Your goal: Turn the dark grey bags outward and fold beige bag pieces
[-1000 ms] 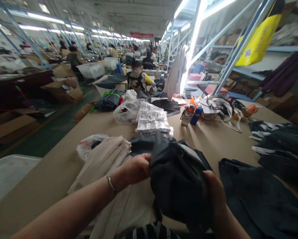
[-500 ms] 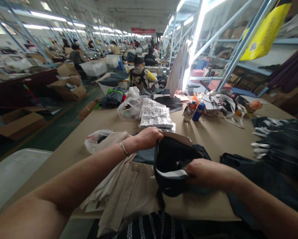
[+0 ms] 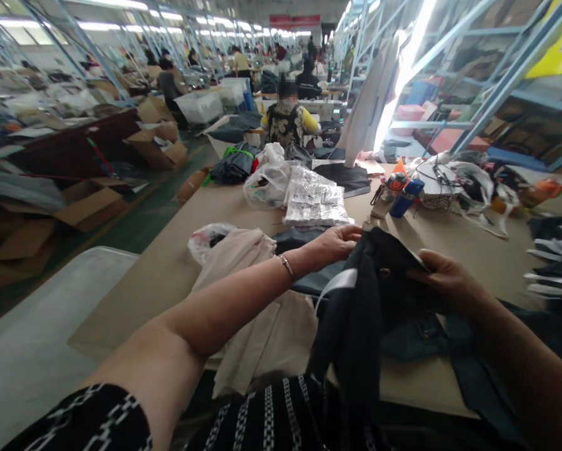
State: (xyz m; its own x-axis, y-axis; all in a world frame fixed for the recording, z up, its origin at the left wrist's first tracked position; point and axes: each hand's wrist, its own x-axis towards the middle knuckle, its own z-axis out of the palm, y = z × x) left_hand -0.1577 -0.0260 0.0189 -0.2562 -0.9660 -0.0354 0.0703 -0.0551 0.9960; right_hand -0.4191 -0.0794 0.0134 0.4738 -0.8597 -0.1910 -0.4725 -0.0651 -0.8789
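Dark trousers (image 3: pixel 368 313) hang between my hands over the near edge of the table, their waist held up and the lower part falling toward my lap. My left hand (image 3: pixel 339 243) grips the waist edge at its left corner, fingers closed on the cloth. On the other side, my right hand (image 3: pixel 443 275) pinches the waist edge, thumb on top. A white strip (image 3: pixel 339 280) curves out from the left of the trousers. Beside my left forearm lies a pile of beige garments (image 3: pixel 275 335), with folded dark cloth (image 3: pixel 321 277) beyond it.
Clear plastic packets (image 3: pixel 316 197) and a plastic bag (image 3: pixel 266 185) lie ahead. Two bottles, one blue (image 3: pixel 406 197), stand right of them. Dark pieces with white strips (image 3: pixel 556 257) are stacked far right. A co-worker (image 3: pixel 287 119) sits beyond the table.
My view has turned left and tilted down slightly. The trousers' waist, spread open toward me before, is now lifted and drawn flatter, with the cloth hanging down. My right hand has shifted to the upper edge.
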